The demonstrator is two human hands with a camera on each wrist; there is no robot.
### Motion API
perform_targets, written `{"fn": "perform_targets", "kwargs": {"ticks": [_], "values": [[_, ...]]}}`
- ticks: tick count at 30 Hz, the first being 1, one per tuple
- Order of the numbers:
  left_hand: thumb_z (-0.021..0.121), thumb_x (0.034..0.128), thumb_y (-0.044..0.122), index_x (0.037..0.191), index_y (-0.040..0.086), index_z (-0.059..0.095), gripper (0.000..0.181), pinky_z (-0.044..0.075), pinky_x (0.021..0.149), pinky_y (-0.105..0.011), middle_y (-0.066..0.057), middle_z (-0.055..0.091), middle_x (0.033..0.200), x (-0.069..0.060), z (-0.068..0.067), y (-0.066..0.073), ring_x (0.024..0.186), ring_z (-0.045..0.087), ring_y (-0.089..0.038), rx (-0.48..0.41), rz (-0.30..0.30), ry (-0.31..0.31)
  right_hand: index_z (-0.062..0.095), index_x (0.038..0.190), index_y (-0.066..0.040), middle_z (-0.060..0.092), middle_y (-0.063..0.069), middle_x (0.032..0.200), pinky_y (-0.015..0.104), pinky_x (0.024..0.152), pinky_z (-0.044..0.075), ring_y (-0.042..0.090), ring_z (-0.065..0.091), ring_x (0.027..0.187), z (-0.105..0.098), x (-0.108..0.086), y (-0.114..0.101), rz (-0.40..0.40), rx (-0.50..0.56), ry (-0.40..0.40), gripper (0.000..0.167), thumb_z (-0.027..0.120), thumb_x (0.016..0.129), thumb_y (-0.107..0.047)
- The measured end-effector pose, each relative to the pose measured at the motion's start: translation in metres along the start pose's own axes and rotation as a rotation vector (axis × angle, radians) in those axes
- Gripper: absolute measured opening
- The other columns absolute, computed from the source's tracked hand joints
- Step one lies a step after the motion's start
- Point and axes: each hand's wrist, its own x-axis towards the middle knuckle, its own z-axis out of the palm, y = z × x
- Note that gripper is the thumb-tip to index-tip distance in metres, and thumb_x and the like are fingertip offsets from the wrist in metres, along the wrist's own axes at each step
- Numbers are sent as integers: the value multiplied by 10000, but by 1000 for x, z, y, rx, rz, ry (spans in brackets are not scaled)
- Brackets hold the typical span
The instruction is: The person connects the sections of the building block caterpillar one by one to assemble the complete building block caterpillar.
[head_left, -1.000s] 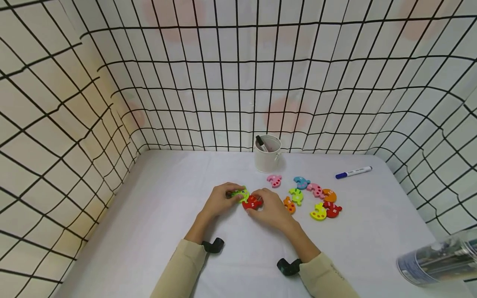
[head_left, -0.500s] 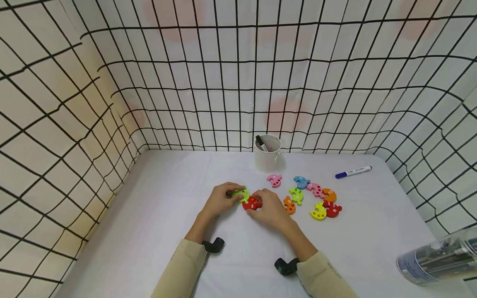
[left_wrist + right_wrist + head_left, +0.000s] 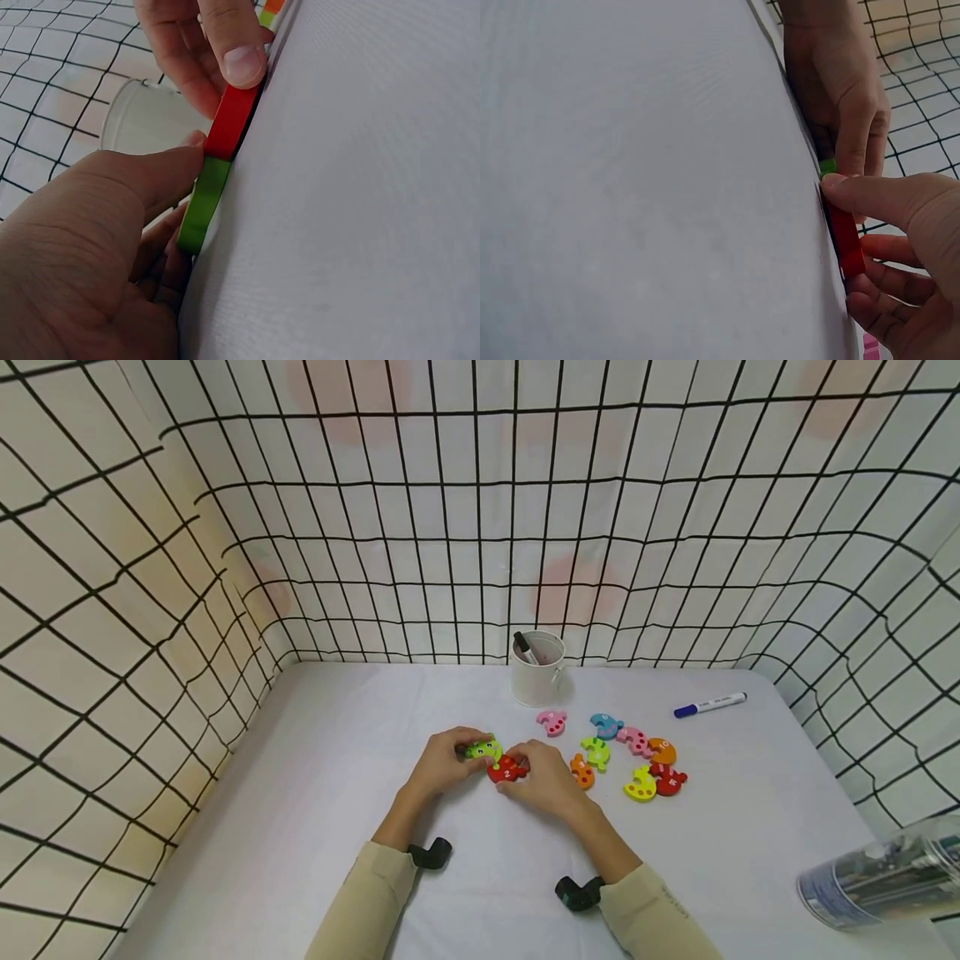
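My left hand (image 3: 441,764) pinches a green puzzle piece (image 3: 483,749) with a face on it, thumb on the near side. Against it sits a red puzzle piece (image 3: 504,769) marked 2, held between the thumb and fingers of my right hand (image 3: 551,781). The left wrist view shows the green edge (image 3: 202,202) touching the red one (image 3: 232,120), both low on the white cloth. Right of my right hand lie loose pieces: orange (image 3: 582,772), green (image 3: 597,754) and pink (image 3: 552,722). How the two held pieces interlock is partly hidden by fingers.
Blue (image 3: 606,727), orange (image 3: 662,752), yellow (image 3: 641,785) and other pieces form a curved group on the right. Behind stand a white bucket (image 3: 534,685) with a marker inside and a black grid wall. A blue-capped marker (image 3: 710,705) and clear jar (image 3: 870,885) are farther right.
My left thumb has shifted down on the green piece, so more of its face shows. The red piece has turned slightly; both hands stay nearly in place.
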Motion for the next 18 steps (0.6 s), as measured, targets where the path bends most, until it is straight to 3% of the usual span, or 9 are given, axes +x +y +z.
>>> {"fn": "perform_targets", "kwargs": {"ticks": [8,13,18], "values": [[771,922,222,1274,189,739,356,481,1123,-437,-1,706,1331,1,1,-1,1295,618,-222,2,-3,-32,686,1299,-140,689,6,1140,335,862,578,172,598,1002,-21,-10,18,12,35,34,533,859,838,-344],[739,944,197,1299,188,720,356,438,1164,-454,-1,685,1367,1,0,-1,1340,581,-233,-7,-10,-54,680,1295,-113,675,52,1121,355,826,571,206,578,982,-43,-22,32,40,0,52,534,845,848,-354],[779,914,278,1316,184,703,420,430,1149,-485,-33,660,1388,1,1,-2,1323,567,-265,37,37,-63,674,1310,-110,671,89,1203,440,924,583,237,592,1056,-56,-34,50,63,-45,57,538,832,857,-354]]}}
